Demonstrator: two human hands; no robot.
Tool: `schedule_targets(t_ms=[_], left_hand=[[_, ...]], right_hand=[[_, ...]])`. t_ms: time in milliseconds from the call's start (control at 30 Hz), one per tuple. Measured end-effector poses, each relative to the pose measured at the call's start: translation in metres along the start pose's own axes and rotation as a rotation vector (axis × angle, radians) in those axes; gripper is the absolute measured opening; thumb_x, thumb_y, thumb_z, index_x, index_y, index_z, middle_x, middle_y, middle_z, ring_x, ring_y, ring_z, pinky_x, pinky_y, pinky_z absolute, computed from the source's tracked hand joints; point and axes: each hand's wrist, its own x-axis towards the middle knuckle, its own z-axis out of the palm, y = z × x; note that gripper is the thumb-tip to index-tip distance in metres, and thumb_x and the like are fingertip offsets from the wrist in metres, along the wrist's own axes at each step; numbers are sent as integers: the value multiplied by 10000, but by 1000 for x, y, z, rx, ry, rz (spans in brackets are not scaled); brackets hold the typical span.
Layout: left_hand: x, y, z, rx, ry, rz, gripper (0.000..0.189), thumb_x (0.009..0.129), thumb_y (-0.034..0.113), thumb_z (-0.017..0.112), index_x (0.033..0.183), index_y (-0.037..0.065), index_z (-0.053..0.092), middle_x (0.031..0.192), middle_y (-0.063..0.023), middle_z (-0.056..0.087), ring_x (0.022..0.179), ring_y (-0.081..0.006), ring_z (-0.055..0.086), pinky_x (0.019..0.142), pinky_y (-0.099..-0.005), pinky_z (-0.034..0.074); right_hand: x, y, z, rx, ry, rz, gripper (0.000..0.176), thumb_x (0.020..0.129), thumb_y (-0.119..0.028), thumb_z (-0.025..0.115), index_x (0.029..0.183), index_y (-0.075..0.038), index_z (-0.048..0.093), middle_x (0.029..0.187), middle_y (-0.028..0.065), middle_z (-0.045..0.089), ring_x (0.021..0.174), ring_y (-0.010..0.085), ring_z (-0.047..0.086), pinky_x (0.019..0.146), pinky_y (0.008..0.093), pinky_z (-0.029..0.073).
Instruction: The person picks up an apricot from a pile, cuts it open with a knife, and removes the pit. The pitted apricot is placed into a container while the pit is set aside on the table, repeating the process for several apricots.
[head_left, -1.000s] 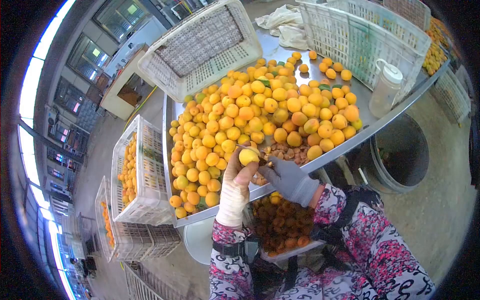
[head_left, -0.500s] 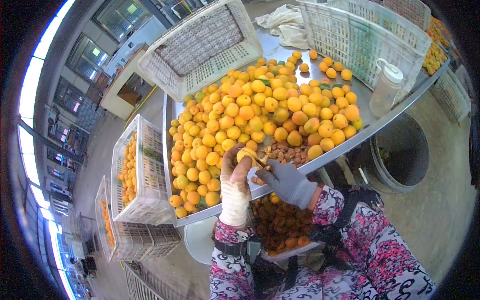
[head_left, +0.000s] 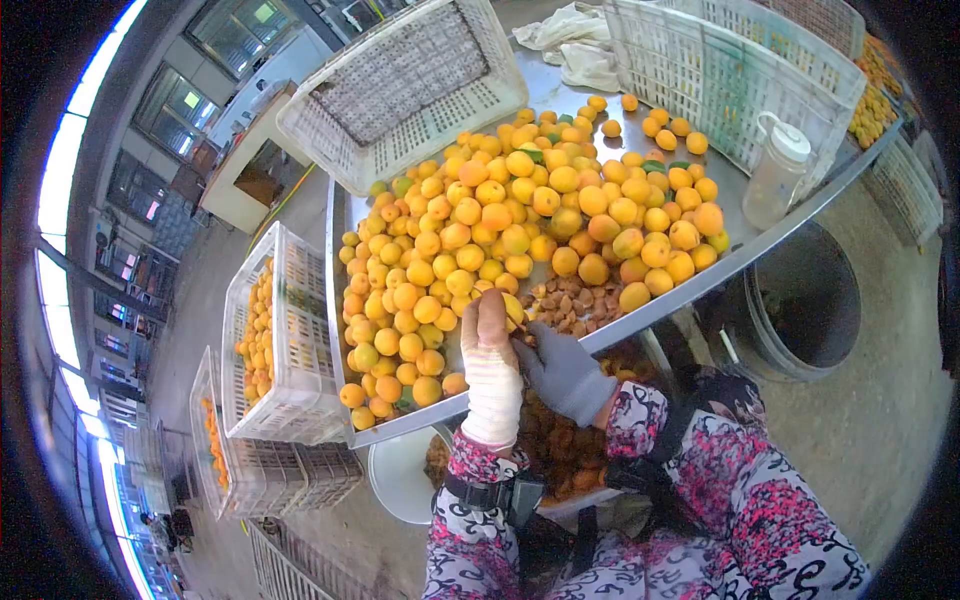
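Observation:
My left hand [head_left: 490, 365], wrapped in white at the palm and wrist with its fingers bare, grips a yellow-orange apricot [head_left: 513, 311] near the tray's front edge. In a grey glove, my right hand [head_left: 562, 375] is closed against the apricot's right side; what it holds is too small to make out. Behind both hands a large pile of apricots [head_left: 470, 210] covers much of the metal tray [head_left: 690, 285]. Brown pits [head_left: 575, 305] lie just beyond my right hand. Below the hands, a container of dark orange fruit pieces [head_left: 565, 445] is partly hidden by my arms.
An empty white crate [head_left: 400, 95] leans at the tray's back left. More crates [head_left: 720, 85] and a lidded bottle [head_left: 778, 175] stand at the right. A dark bucket [head_left: 805, 300] is below right, a white bucket [head_left: 395, 475] below left. Fruit crates [head_left: 300, 340] stand left.
My left hand has turned and shifted slightly right, so its back now covers more of the apricot. My right hand has moved a little left and stays against it.

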Motion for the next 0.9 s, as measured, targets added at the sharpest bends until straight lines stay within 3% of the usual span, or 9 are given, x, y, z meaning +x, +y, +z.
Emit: schedule_targets(t_ms=[33,67,133,467,600,767,833,867,900], left_hand=[[2,-1,-1,156,-64,158,296,927,112,394,1202,56,488,1046,-145,513,873,-244,517,797,-313,418],[2,-2,0,156,-65,157,296,927,112,394,1202,56,488,1046,-145,513,873,-244,517,797,-313,418],[2,1,7,-70,42,42,445,875,450,513,1055,48,571,910,-9,559,801,-111,494,719,-237,396],[4,-20,-11,211,-58,204,530,930,456,353,1135,4,539,1017,-71,560,900,-151,508,802,-271,407],[5,-2,-5,231,-80,212,479,948,386,317,1144,1,526,1006,-85,570,913,-153,524,817,-277,417],[8,-8,-7,236,-26,178,361,945,261,340,1094,-10,526,987,-96,579,855,-168,566,775,-287,461],[13,-3,-12,419,121,282,230,909,137,429,1075,10,526,948,-87,581,799,-162,580,685,-268,485],[16,3,-14,404,131,265,253,899,134,365,1021,-20,525,799,-109,577,684,-190,585,625,-278,473],[16,11,-17,190,66,107,241,907,130,365,1032,-15,511,805,-107,582,648,-159,582,565,-259,460]], right_hand=[[1,0,0,0,0,1,406,907,-396,432,1102,-43,479,755,235,615,716,426,590,630,508,462],[3,0,-1,7,-41,34,402,907,-392,435,1091,-38,487,765,244,612,734,431,586,645,506,461],[4,0,-1,15,-81,66,398,906,-387,439,1079,-33,496,776,253,609,751,436,581,660,504,460],[5,-1,-12,151,-166,43,413,903,-358,456,1125,-12,492,810,268,608,776,438,580,688,494,459],[2,-6,-20,-6,-163,37,355,905,-342,493,994,1,517,758,238,608,742,404,596,620,432,460],[-4,-25,-33,-199,-139,20,396,894,-414,489,976,-27,514,708,232,602,699,413,592,608,477,459],[-8,-20,-32,-216,-155,-41,419,896,-449,443,982,-44,512,691,205,613,657,395,603,599,496,460],[-10,-18,-29,-212,-125,-49,422,891,-461,453,904,-42,506,672,198,607,643,391,601,592,491,458],[-11,-15,-28,-214,-125,-48,422,891,-461,453,904,-42,506,672,198,607,643,391,601,592,491,458]])
